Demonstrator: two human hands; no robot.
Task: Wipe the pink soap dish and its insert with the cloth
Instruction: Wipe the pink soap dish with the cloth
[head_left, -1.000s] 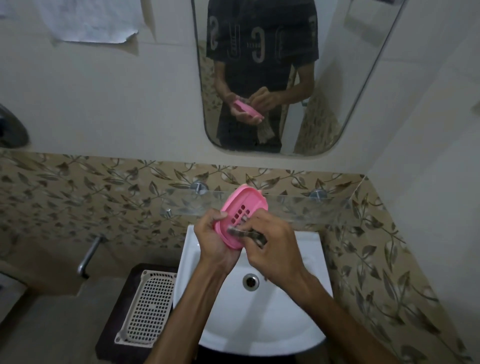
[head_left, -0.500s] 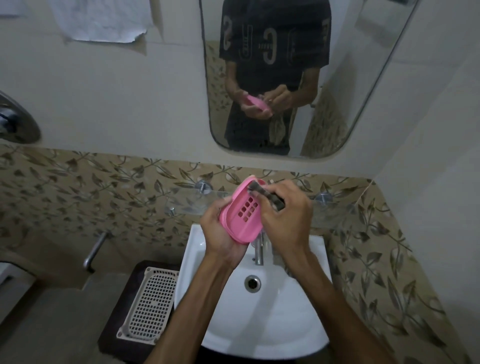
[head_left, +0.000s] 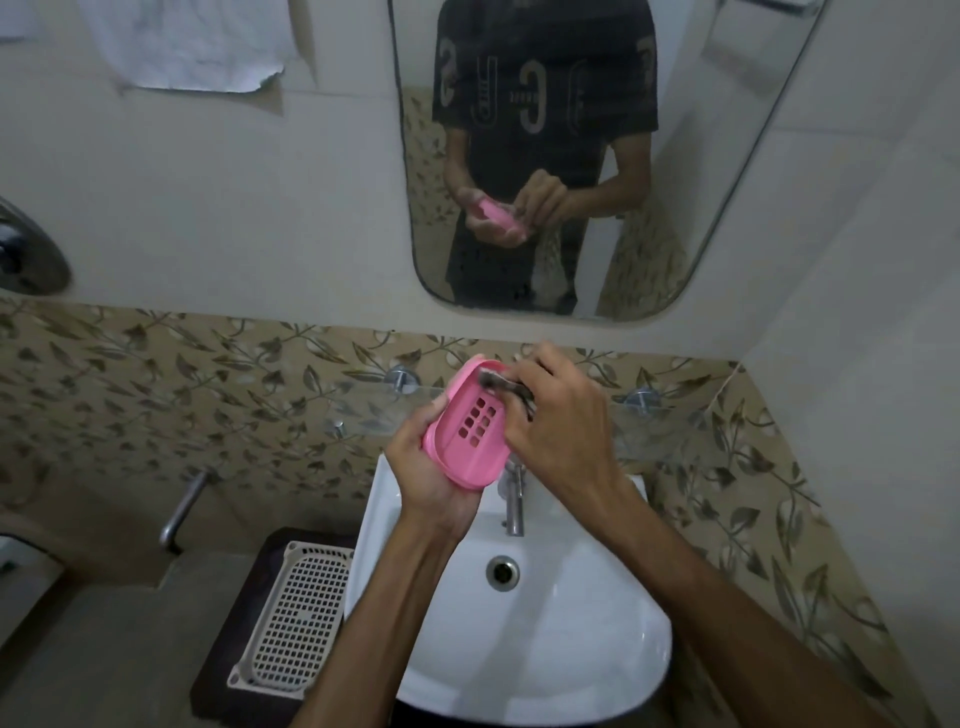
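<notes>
Pink soap dish (head_left: 467, 431) looks light, stiff, likely slick plastic above the sink's (head_left: 597, 649) back edge; left hand (head_left: 431, 467) cups its underside, right hand (head_left: 561, 426) fingers pinch the cloth (head_left: 506, 388) at its far rim, so grip its rims.

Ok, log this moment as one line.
left hand: holds pink soap dish | right hand: pinches cloth on dish's top rim | over sink
</notes>
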